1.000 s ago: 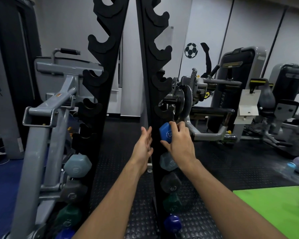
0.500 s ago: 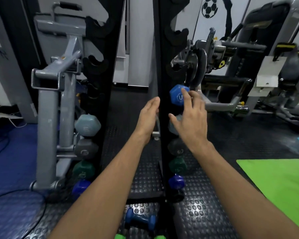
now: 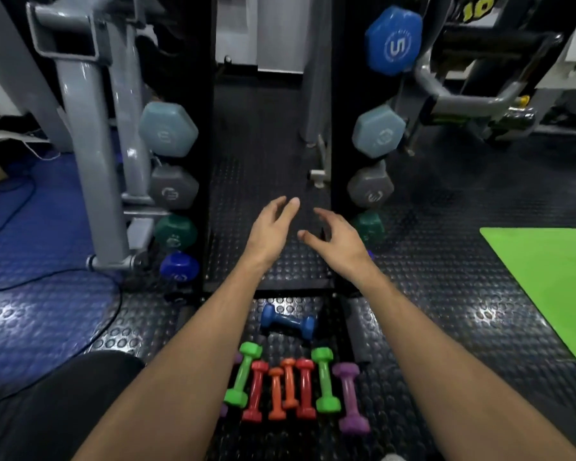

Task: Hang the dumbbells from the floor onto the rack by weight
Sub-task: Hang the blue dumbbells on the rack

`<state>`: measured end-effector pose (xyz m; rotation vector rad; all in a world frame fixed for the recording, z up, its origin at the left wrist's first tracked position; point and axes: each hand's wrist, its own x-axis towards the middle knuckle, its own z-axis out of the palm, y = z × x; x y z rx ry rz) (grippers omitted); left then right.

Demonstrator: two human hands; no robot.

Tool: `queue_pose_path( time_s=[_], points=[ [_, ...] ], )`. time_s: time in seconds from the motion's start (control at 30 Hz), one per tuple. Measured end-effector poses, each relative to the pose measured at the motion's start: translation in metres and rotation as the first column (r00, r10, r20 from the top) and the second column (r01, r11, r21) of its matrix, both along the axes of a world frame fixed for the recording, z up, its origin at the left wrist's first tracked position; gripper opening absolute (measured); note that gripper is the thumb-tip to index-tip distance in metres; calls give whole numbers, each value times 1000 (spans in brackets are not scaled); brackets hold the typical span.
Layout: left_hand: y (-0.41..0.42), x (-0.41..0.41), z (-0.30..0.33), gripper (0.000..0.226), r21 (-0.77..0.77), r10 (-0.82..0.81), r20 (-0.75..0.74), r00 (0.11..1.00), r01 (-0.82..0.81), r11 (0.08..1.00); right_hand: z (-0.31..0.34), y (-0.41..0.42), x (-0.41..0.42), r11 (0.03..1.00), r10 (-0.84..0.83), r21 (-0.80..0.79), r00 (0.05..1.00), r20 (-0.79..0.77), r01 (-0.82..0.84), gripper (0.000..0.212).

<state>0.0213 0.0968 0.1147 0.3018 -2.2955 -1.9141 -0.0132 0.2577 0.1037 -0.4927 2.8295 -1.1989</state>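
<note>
Both hands reach out in front of the person, between the two black uprights of the rack [image 3: 335, 128], and neither one holds anything. The left hand [image 3: 270, 232] has its fingers straight and close together, pointing away. The right hand [image 3: 338, 239] has its fingers loosely spread and slightly bent, with the thumb out to the side; it is empty too.

The rack holds dumbbells on both sides, their ends facing the camera. On the right upright, from the top: a blue one marked 5 [image 3: 394, 41], a pale blue one [image 3: 378, 132], a grey one [image 3: 370, 187] and a dark green one [image 3: 368, 226] partly hidden behind the right hand. On the left upright: a pale blue end [image 3: 167, 129], a grey end [image 3: 173, 188], a dark green end [image 3: 175, 232] and a deep blue end [image 3: 179, 269] at the bottom.

On the studded black floor [image 3: 446, 294], below the forearms, lie the dumbbells not yet hung. A blue dumbbell [image 3: 288, 322] lies crosswise just in front of the rack's base. Nearer the person, a row lies side by side: a green one [image 3: 243, 374], a red one [image 3: 256, 390], two orange ones [image 3: 281, 389], another red one [image 3: 305, 387], a second green one [image 3: 325, 379] and a purple one [image 3: 350, 397]. Another purple end peeks out beside the left forearm.

A green mat [image 3: 552, 287] lies on the floor to the right, and a grey machine frame [image 3: 90, 144] stands left of the rack.
</note>
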Motion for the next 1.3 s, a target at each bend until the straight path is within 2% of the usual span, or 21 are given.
queue_pose_path(
  time_s=[0.13, 0.23, 0.3, 0.43, 0.53, 0.67, 0.8, 0.87, 0.9, 1.0, 1.03, 1.17, 1.3],
  points=[
    [-20, 12, -78, 81, -82, 30, 228, 973, -12, 997, -73, -3, 2, 997, 5, 76, 980, 200, -21, 78],
    [-32, 18, -137, 82, -128, 44, 343, 938, 1, 992, -125, 0, 5, 995, -6, 100, 943, 332, -29, 79],
    [-39, 19, -175, 84, -133, 40, 421, 906, 18, 991, -159, 1, 6, 994, -3, 103, 920, 391, -40, 72],
    [-46, 8, -254, 88, -150, 62, 533, 844, 22, 988, -216, 7, 7, 984, -47, 177, 892, 449, -37, 64],
    [-50, -11, -315, 69, -162, 83, 579, 811, 15, 987, -249, 14, 1, 976, -60, 215, 883, 465, -47, 63],
    [-45, -33, -358, 58, -184, 87, 626, 775, 38, 982, -285, 24, -10, 969, -98, 245, 889, 448, -16, 59],
    [-47, -52, -407, 85, -107, 69, 658, 750, 2, 994, -311, 17, -17, 953, -171, 302, 877, 449, 31, 62],
    [-47, -57, -420, 94, -91, 76, 672, 736, -19, 996, -321, 9, -20, 946, -214, 317, 866, 452, 69, 67],
    [-45, -58, -419, 90, -88, 72, 673, 736, -16, 996, -327, 5, -21, 948, -225, 309, 855, 468, 80, 71],
    [-36, -54, -392, 57, -136, 66, 665, 744, 34, 990, -352, -2, -24, 958, -226, 273, 801, 554, 82, 91],
    [-35, -54, -388, 51, -163, 78, 651, 755, 39, 986, -358, -3, -25, 957, -237, 275, 789, 567, 91, 90],
    [-36, -54, -386, 49, -162, 103, 630, 770, 0, 987, -371, -3, -28, 946, -289, 287, 800, 525, 153, 59],
    [-39, -52, -387, 46, -96, 100, 651, 753, -48, 994, -371, 3, -30, 946, -317, 234, 775, 547, 223, 62]
  ],
)
